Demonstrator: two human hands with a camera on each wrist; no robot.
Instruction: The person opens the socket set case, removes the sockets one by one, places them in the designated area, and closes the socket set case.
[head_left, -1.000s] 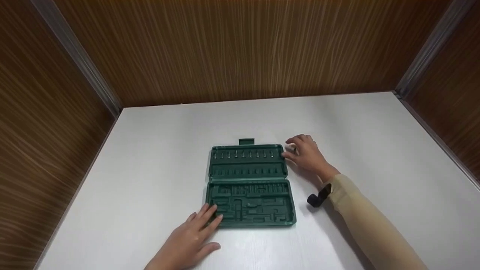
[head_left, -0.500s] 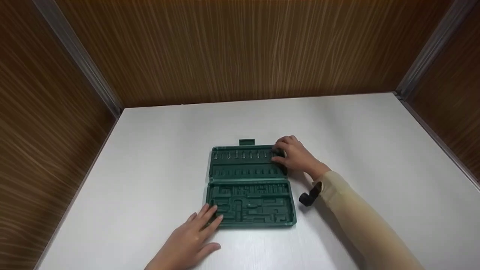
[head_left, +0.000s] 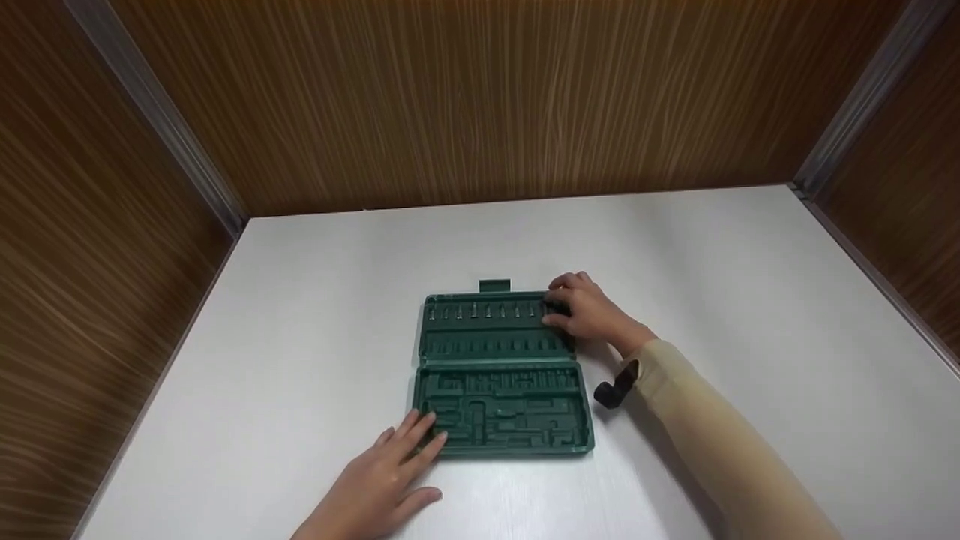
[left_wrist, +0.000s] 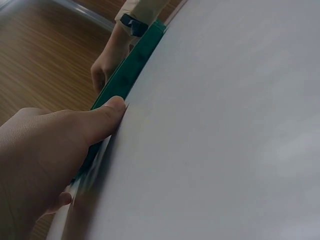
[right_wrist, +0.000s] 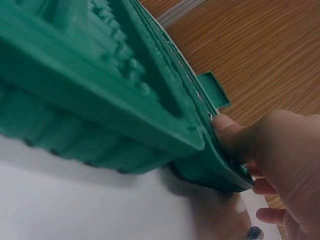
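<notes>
Green plastic tool case [head_left: 499, 371] lies open flat, its moulded slots bare.

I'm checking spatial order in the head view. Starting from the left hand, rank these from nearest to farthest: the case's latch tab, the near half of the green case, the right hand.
1. Near half of the green case: under the fingertips of the left hand, at its near left corner.
2. Right hand: across the case, gripping the far right corner.
3. Latch tab: on the far edge. It is barely farther than the right hand.
</notes>
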